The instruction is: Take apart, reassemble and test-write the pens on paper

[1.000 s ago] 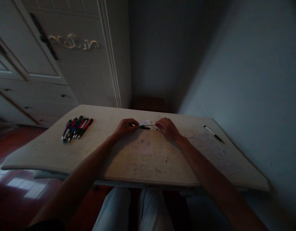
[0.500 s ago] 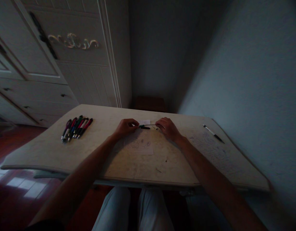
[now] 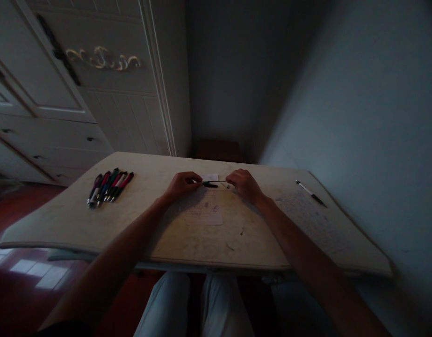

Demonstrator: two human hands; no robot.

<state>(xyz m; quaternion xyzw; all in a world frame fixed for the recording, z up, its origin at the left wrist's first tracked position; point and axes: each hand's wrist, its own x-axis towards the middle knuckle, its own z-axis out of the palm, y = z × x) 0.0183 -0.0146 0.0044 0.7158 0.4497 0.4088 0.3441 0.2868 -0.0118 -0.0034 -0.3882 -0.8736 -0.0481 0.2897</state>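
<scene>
My left hand (image 3: pixel 183 185) pinches a small green pen part (image 3: pixel 205 183) above the middle of the table. Out of it toward the right runs a thin dark pen refill (image 3: pixel 218 181), whose other end is between the closed fingers of my right hand (image 3: pixel 244 185). Just below the refill lies a short black pen piece (image 3: pixel 212 186). Some tiny pen parts (image 3: pixel 227 186) are beside my right fingertips, too small to make out. A sheet of paper with scribbles (image 3: pixel 204 217) lies under and in front of the hands.
Several retractable pens (image 3: pixel 109 187) lie side by side at the table's left. A white and black pen (image 3: pixel 311 194) rests at the right, near scribbles on the tabletop (image 3: pixel 160 166). A cabinet (image 3: pixel 125 117) stands behind left; a wall (image 3: pixel 359 126) borders the right.
The view has shifted very slightly. Both hands keep their hold on the green pen part and the refill, with hardly any movement.
</scene>
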